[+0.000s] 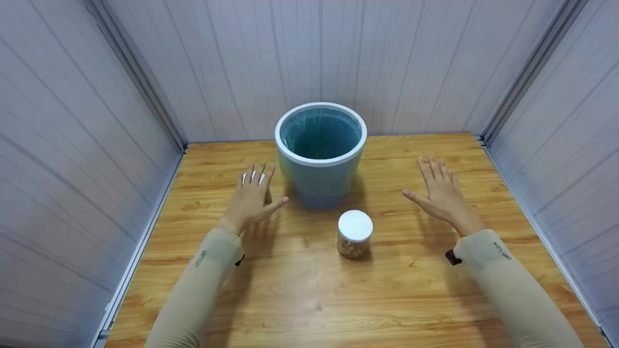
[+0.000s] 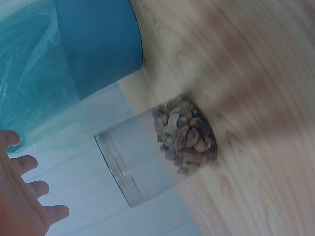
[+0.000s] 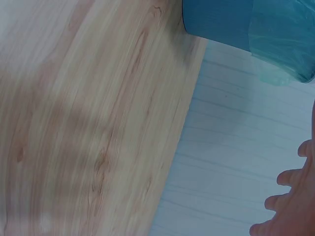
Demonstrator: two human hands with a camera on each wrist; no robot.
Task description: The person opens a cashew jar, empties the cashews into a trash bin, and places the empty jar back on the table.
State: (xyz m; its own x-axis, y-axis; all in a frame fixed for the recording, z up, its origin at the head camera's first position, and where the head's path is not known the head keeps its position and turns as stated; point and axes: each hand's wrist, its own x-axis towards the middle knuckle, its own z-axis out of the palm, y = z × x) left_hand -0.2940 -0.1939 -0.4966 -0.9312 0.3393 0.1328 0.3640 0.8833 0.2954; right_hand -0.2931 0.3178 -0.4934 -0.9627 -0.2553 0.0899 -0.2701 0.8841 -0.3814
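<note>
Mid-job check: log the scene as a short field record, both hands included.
Surface: wood-grain table
Middle: white-rimmed round blue-green bin, upright, with plastic liner
In front of it: white-lidded clear cylindrical jar of nuts, upright
Left hand: fingers spread, left of bin
By that hand: clear cylindrical jar of nuts, likely a second one; contact unclear
Right hand: fingers spread, right of bin, holding nothing

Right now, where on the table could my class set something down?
The table is bare between the left sleeve and right sleeve, nearside of the jar, and between the jar and right hand. It is crowded around the bin: jar close in front, left hand beside it, partly hiding something white.
</note>
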